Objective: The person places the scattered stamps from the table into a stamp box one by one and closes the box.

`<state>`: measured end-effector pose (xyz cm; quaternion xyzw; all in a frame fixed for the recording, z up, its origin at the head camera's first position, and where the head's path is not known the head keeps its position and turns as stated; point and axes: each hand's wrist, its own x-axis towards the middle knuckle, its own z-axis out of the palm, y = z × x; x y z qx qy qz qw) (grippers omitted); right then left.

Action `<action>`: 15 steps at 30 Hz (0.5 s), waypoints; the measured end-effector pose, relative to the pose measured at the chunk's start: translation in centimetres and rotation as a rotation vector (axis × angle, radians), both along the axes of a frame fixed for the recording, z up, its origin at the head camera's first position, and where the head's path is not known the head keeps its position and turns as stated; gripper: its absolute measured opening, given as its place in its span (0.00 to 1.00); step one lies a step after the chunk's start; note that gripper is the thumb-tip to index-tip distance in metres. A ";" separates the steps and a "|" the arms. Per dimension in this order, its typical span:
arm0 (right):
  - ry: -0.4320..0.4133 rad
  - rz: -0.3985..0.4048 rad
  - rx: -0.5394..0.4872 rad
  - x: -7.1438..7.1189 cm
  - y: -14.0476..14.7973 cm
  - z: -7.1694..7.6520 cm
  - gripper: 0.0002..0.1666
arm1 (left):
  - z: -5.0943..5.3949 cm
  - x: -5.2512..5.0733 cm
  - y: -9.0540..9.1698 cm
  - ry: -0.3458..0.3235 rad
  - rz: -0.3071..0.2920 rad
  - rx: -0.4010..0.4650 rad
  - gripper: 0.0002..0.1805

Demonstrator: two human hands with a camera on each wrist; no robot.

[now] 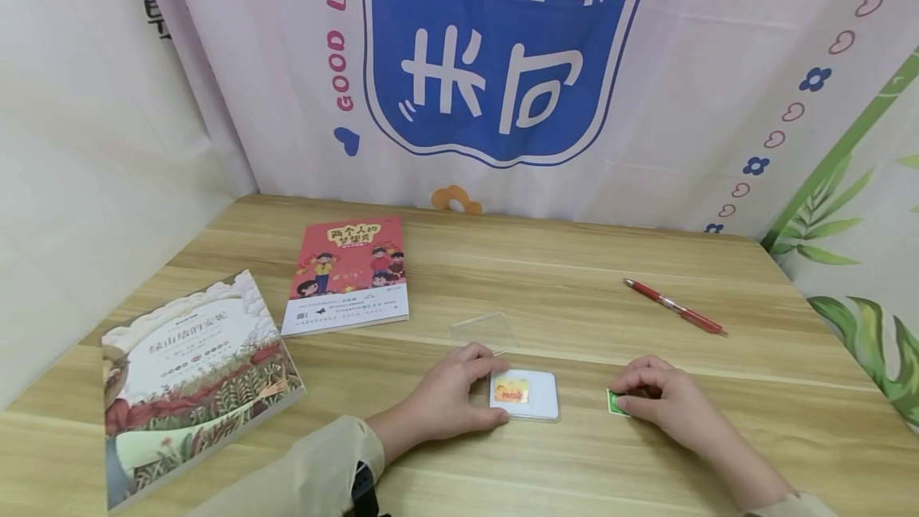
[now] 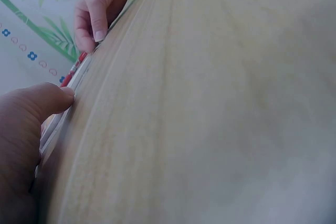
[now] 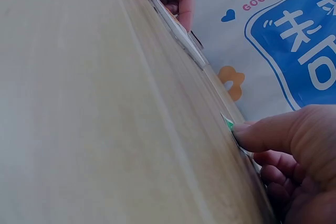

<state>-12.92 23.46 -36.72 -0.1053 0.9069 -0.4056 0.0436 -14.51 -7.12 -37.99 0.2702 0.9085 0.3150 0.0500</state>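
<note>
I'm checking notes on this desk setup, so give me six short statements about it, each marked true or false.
1. The left hand grips the flat white case. True.
2. The right hand holds nothing. False: it pinches a small green square.
3. A clear plastic piece lies beyond the left hand. True.
4. A red pen lies between the two hands. False: it lies beyond the right hand.
5. A small orange-yellow picture shows on the flat white case. True.
6. The red book stands upright. False: it lies flat on the table.
</note>
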 end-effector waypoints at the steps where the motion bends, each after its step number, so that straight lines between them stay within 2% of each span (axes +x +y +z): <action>1: -0.006 -0.002 0.005 0.0 0.0 0.0 0.05 | 0.0 0.0 0.0 0.004 -0.002 0.001 0.30; 7: -0.038 -0.009 0.017 0.0 -0.3 0.1 0.07 | 0.0 0.0 0.0 0.007 -0.002 -0.002 0.30; 15: -0.023 -0.016 0.058 0.2 -0.7 0.3 0.08 | -0.1 0.0 -0.1 0.006 -0.002 -0.007 0.30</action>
